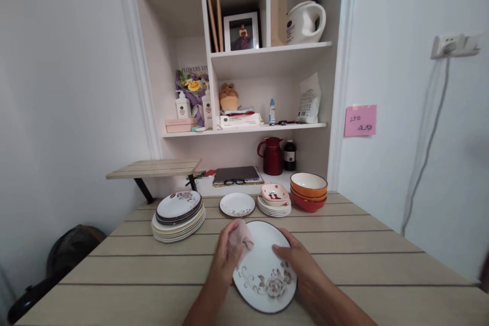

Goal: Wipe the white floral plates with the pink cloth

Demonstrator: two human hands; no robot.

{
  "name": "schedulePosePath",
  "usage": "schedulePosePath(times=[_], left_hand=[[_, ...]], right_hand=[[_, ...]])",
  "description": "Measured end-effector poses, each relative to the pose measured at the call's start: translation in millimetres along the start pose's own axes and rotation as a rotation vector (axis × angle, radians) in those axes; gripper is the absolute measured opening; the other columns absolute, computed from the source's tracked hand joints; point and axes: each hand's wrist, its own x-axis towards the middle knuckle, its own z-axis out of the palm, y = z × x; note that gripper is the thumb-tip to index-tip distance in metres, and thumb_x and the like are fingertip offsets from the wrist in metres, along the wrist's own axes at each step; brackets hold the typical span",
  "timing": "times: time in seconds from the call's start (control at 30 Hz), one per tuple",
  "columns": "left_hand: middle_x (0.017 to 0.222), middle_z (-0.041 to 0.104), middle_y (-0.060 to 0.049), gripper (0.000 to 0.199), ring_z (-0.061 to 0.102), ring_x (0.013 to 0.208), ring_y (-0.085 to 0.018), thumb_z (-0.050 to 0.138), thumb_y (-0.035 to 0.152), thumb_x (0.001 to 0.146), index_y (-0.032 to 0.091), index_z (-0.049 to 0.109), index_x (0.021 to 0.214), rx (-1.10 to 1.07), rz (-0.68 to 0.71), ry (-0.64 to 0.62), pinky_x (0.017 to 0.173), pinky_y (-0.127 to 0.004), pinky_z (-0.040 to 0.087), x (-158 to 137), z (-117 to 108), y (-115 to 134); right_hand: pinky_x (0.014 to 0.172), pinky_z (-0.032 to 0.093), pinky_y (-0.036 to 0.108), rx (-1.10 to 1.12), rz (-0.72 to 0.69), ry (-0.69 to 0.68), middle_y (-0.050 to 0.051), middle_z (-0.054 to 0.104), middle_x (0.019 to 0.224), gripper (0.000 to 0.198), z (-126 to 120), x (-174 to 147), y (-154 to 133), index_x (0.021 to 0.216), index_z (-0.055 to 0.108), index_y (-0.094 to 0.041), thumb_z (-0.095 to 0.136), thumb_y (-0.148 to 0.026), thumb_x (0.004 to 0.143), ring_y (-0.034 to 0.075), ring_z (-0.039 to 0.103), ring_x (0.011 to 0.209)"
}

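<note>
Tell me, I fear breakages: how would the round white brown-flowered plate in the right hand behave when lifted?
The white flowered plate looks stiff, its face unbent; probably slippery, given its smooth surface; perhaps fragile, as it resembles glazed ceramic.

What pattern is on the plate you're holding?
The plate has brownish flowers on white, best seen in the head view.

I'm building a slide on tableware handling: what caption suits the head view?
The left hand holds a pink cloth against a flower-patterned plate gripped by the right hand, over a pale table.
</note>
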Motion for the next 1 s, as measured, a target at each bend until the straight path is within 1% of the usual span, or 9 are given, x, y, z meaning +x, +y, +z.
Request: schedulePosePath(times=[0.03, 0.1, 0.2, 0.3, 0.43, 0.6, 0.77, 0.9, 1.0], left_hand=[[0.122, 0.059, -0.014, 0.071, 0.051, 0.118, -0.029, 0.058, 0.066, 0.071, 0.019, 0.054, 0.123, -0.068, -0.056, -0.022, 0.1, -0.038, 0.039, 2.1, -3.5, 0.5], [0.113, 0.063, -0.012, 0.068, 0.058, 0.107, -0.027, 0.044, 0.068, 0.079, 0.02, 0.05, 0.126, -0.133, -0.138, 0.05, 0.091, -0.038, 0.044, 6.0, -11.1, 1.4], [0.099, 0.064, -0.008, 0.055, 0.061, 0.091, -0.023, 0.053, 0.059, 0.079, 0.02, 0.053, 0.118, 0.046, -0.121, 0.162, 0.08, -0.035, 0.048, 8.4, -16.6, 1.8], [0.101, 0.06, -0.007, 0.044, 0.057, 0.097, -0.023, 0.07, 0.046, 0.068, 0.02, 0.061, 0.103, 0.169, -0.034, 0.191, 0.089, -0.035, 0.045, 7.6, -12.1, 1.3], [0.115, 0.056, -0.009, 0.034, 0.049, 0.114, -0.024, 0.069, 0.04, 0.068, 0.022, 0.065, 0.097, 0.188, 0.04, 0.191, 0.103, -0.036, 0.034, 5.1, -2.6, 6.6], [0.103, 0.066, -0.008, 0.045, 0.06, 0.097, -0.023, 0.062, 0.049, 0.075, 0.019, 0.062, 0.109, -0.023, -0.174, 0.069, 0.088, -0.032, 0.046, 4.5, 0.1, 21.1], [0.078, 0.067, -0.002, 0.043, 0.061, 0.076, -0.017, 0.072, 0.052, 0.065, 0.018, 0.065, 0.09, -0.065, -0.25, 0.151, 0.069, -0.024, 0.048, 6.7, 1.0, 25.0], [0.085, 0.069, -0.005, 0.047, 0.063, 0.079, -0.018, 0.072, 0.053, 0.064, 0.017, 0.065, 0.095, -0.122, -0.287, 0.177, 0.07, -0.026, 0.05, 8.9, 0.2, 21.2], [0.09, 0.07, -0.007, 0.054, 0.065, 0.081, -0.02, 0.071, 0.054, 0.065, 0.016, 0.064, 0.102, -0.168, -0.326, 0.225, 0.072, -0.029, 0.051, 10.7, -0.5, 15.7]], right_hand=[[0.057, 0.051, 0.034, -0.001, 0.001, -0.004, 0.004, 0.072, 0.071, 0.059, -1.2, -0.8, -1.3, 0.119, 0.049, -0.017, 0.064, -0.018, 0.061, 0.024, 0.066, 0.06], [0.058, 0.051, 0.034, -0.001, -0.014, -0.028, 0.005, 0.072, 0.075, 0.06, -1.1, -4.0, -4.1, 0.12, 0.049, -0.018, 0.064, -0.019, 0.062, 0.023, 0.066, 0.063], [0.06, 0.05, 0.032, -0.013, -0.046, -0.087, 0.004, 0.072, 0.082, 0.061, 4.3, -10.5, -8.4, 0.121, 0.05, -0.019, 0.065, -0.02, 0.062, 0.022, 0.066, 0.065], [0.06, 0.05, 0.031, -0.055, -0.076, -0.114, 0.005, 0.072, 0.086, 0.059, 10.2, -15.9, -11.3, 0.12, 0.052, -0.02, 0.066, -0.022, 0.063, 0.021, 0.065, 0.065], [0.062, 0.049, 0.03, -0.124, -0.149, -0.106, 0.005, 0.071, 0.093, 0.055, 11.5, -19.1, -13.7, 0.118, 0.055, -0.021, 0.066, -0.027, 0.064, 0.02, 0.064, 0.069], [0.064, 0.049, 0.03, -0.189, -0.205, -0.179, 0.005, 0.07, 0.096, 0.058, 10.3, -19.6, -20.5, 0.125, 0.052, -0.022, 0.065, -0.031, 0.069, 0.021, 0.064, 0.072], [0.063, 0.049, 0.029, -0.272, -0.257, -0.213, 0.003, 0.071, 0.095, 0.062, 15.8, -11.7, -28.0, 0.129, 0.052, -0.023, 0.066, -0.03, 0.069, 0.021, 0.064, 0.073], [0.061, 0.05, 0.03, -0.228, -0.167, -0.155, 0.003, 0.073, 0.087, 0.061, 24.3, -1.2, -25.3, 0.126, 0.054, -0.022, 0.066, -0.024, 0.066, 0.021, 0.065, 0.067], [0.063, 0.052, 0.035, -0.07, -0.109, -0.096, 0.005, 0.073, 0.081, 0.073, 30.1, 6.2, -18.4, 0.132, 0.048, -0.019, 0.069, -0.022, 0.062, 0.023, 0.067, 0.065]])
